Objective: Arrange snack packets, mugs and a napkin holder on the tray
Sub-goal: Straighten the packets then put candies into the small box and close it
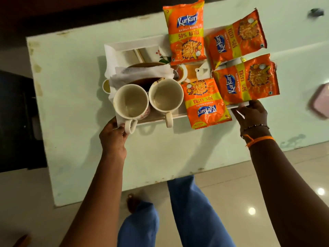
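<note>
A white rectangular tray point(114, 50) rests on the pale green table point(74, 97). On it stand two empty white mugs, one on the left point(130, 102) and one beside it point(165, 96), handles toward me. Behind them sits a brown napkin holder with white napkins point(142, 73). Several orange Kurkure snack packets lie on the tray's right half, such as the near one point(204, 102), the right one point(249, 81) and the far one point(186, 31). My left hand point(114, 136) grips the tray's near left corner. My right hand point(252, 114) grips its near right corner.
A pink object point(320, 102) lies at the table's right edge and a small dark item point(316, 12) at the far right. Dark furniture point(16, 118) stands left of the table. My legs and bare foot are below the table's near edge on the tiled floor.
</note>
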